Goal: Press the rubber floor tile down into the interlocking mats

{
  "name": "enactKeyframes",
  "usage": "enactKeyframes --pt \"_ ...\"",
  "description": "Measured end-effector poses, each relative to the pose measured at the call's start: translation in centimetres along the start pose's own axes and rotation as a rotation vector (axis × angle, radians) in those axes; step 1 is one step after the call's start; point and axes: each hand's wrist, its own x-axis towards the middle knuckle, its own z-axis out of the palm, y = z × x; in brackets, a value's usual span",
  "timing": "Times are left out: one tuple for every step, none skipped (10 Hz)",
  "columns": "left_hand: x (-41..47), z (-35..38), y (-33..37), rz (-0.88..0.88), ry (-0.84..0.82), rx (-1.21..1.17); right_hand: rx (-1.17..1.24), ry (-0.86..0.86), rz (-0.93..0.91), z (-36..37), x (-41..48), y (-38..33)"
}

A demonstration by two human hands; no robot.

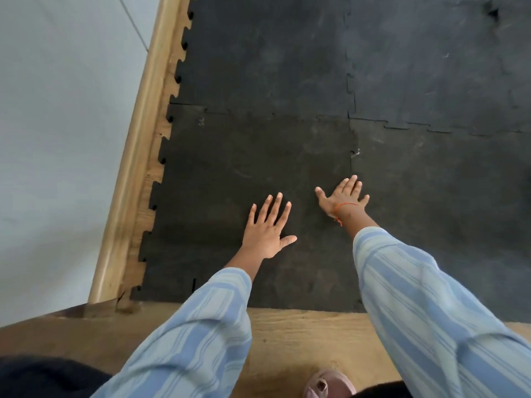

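Observation:
A dark rubber floor tile [230, 173] with jigsaw edges lies at the near left of a floor of black interlocking mats [431, 81]. My left hand [268, 228] rests flat on the tile, palm down, fingers spread. Further right, my right hand [343, 196] lies flat with fingers apart over the seam between the tile and the mat [445, 211] to its right. Neither hand holds anything. A thin orange thread circles my right wrist. Both arms wear blue striped sleeves.
A wooden skirting board [138, 156] runs along the tile's toothed left edge, with a pale wall [57, 139] beyond it. Bare wood floor [301, 340] lies in front of the mats. A pink slipper [327, 384] shows at the bottom edge.

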Motion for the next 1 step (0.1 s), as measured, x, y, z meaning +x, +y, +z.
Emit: enactKeyframes --pt "-1.38 -4.76 0.03 -0.077 -0.328 -0.220 0.029 -0.165 -0.019 1.42 -3.99 -0.58"
